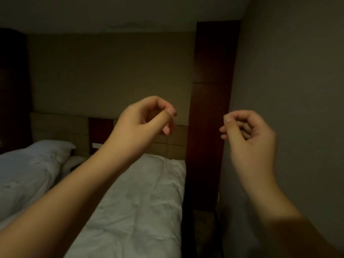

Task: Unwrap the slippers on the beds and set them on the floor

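Both of my hands are raised in front of me in a dim room. My left hand (147, 116) has its fingers curled and thumb pinched against them, with nothing visible in it. My right hand (247, 133) is likewise curled in a loose pinch and holds nothing that I can see. Below the left arm lies a bed with a white cover (141, 198). A second bed (28, 170) lies further left with a white pillow (54, 146). No slippers or wrapping show in this view.
A tall dark wooden panel (210, 108) stands at the near bed's right edge against the grey wall (290, 90). A padded beige headboard (61, 127) runs behind the beds. A dark wardrobe edge (13, 90) is at the far left.
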